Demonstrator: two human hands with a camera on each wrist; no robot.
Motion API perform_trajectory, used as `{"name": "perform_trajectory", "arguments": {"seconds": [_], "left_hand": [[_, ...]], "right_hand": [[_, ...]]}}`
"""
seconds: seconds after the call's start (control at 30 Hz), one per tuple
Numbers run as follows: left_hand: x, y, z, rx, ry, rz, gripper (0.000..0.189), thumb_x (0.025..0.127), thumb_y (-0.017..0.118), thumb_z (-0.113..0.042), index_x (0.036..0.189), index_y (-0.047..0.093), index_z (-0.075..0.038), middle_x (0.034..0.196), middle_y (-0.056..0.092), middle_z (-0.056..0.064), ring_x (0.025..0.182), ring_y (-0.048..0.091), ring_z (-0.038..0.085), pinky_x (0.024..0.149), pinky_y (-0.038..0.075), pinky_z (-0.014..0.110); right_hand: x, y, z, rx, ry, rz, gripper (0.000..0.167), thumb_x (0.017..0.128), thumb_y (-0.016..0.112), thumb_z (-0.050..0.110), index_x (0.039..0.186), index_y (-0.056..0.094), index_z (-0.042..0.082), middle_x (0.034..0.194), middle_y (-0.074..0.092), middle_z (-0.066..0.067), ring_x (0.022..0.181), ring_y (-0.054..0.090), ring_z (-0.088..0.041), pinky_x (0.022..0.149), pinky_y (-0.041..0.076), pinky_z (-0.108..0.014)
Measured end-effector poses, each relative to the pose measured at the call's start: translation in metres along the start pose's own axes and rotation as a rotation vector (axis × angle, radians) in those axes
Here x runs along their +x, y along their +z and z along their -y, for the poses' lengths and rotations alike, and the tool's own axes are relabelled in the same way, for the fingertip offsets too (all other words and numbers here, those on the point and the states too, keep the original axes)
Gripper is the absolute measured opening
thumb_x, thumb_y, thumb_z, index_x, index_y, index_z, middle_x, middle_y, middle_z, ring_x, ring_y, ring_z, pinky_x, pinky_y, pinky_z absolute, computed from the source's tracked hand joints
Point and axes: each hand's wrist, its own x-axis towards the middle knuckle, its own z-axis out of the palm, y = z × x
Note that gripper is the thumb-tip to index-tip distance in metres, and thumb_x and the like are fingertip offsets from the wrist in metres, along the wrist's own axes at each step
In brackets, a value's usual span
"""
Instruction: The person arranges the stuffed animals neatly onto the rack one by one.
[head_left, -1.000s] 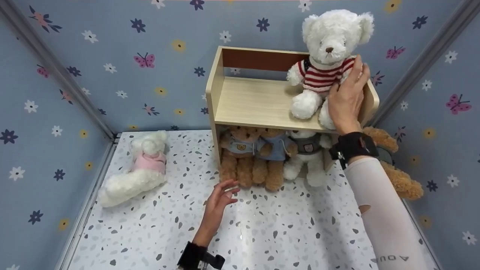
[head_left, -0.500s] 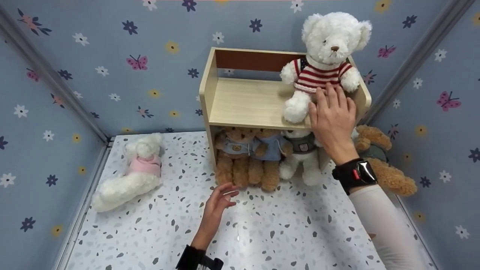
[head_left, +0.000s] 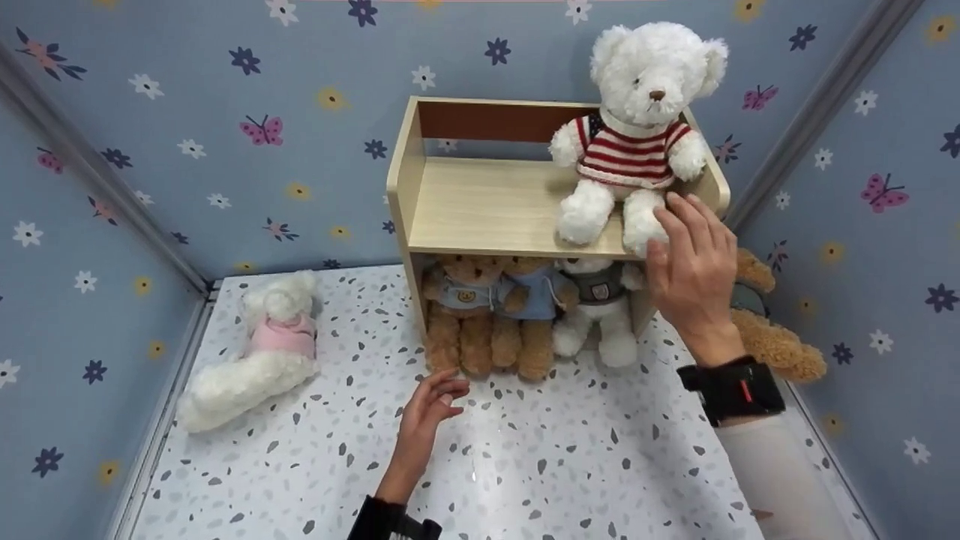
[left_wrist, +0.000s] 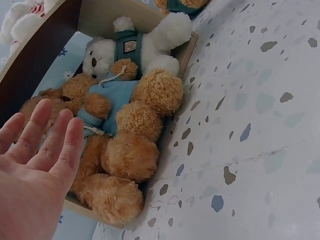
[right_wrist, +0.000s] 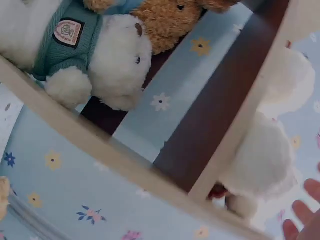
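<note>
A white teddy bear in a red-and-white striped sweater (head_left: pixel 632 150) sits upright at the right end of the upper shelf. My right hand (head_left: pixel 697 277) is in front of that end, fingertips right by the bear's foot, fingers loosely bent and holding nothing. Low before the shelf, my left hand (head_left: pixel 424 424) hovers with relaxed fingers; its palm shows in the left wrist view. Behind it, two brown teddy bears in blue hoodies (head_left: pixel 471 296) and a white bear in a dark green top (head_left: pixel 598 289) fill the lower compartment.
The two-tier wooden shelf (head_left: pixel 480 202) stands against the flowered back wall. A white plush toy in pink (head_left: pixel 281 337) lies on the speckled floor (head_left: pixel 360 480) at left. Another brown bear (head_left: pixel 776 349) lies right of the shelf, partly hidden by my right arm.
My right hand has come off the striped-sweater bear's arm, passed down over its leg, and drawn back to the right. The bear leans slightly less rightward. My left hand stays almost still.
</note>
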Motion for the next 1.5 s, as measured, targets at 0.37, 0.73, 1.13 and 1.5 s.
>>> {"name": "perform_trajectory", "arguments": {"seconds": [0.37, 0.73, 1.13, 1.5], "left_hand": [[-0.01, -0.018, 0.012, 0.075, -0.027, -0.053, 0.04, 0.11, 0.046, -0.01, 0.145, 0.045, 0.007, 0.134, 0.061, 0.027, 0.126, 0.06, 0.034, 0.099, 0.055, 0.038], [-0.015, -0.015, 0.019, 0.16, -0.109, -0.059, 0.04, 0.109, 0.051, -0.012, 0.145, 0.048, 0.005, 0.136, 0.06, 0.023, 0.129, 0.057, 0.037, 0.101, 0.05, 0.027], [-0.01, -0.01, 0.023, 0.159, -0.094, -0.017, 0.041, 0.109, 0.052, -0.013, 0.145, 0.047, 0.008, 0.136, 0.058, 0.026, 0.128, 0.057, 0.037, 0.1, 0.051, 0.028], [0.006, 0.017, 0.028, 0.287, -0.089, 0.025, 0.037, 0.107, 0.057, -0.015, 0.141, 0.055, -0.002, 0.134, 0.063, 0.019, 0.127, 0.06, 0.033, 0.101, 0.052, 0.038]], "right_hand": [[-0.101, -0.056, -0.103, -0.162, 0.428, 0.249, 0.041, 0.107, 0.052, 0.021, 0.138, 0.058, -0.005, 0.139, 0.057, -0.026, 0.132, 0.049, -0.047, 0.107, 0.037, -0.067], [-0.15, -0.085, -0.163, -0.369, 0.661, 0.993, 0.076, 0.101, 0.063, 0.033, 0.155, 0.031, -0.01, 0.153, 0.031, -0.042, 0.142, 0.02, -0.065, 0.107, 0.005, -0.085], [-0.173, -0.103, -0.16, -0.396, 0.883, 1.137, 0.079, 0.102, 0.057, 0.045, 0.134, 0.042, -0.026, 0.116, 0.051, -0.05, 0.105, 0.052, -0.066, 0.087, 0.041, -0.079], [-0.178, -0.115, -0.092, -0.238, 0.897, 1.271, 0.113, 0.1, 0.044, 0.071, 0.147, 0.017, -0.028, 0.078, 0.06, -0.021, 0.059, 0.058, -0.028, 0.046, 0.044, -0.04]]}}
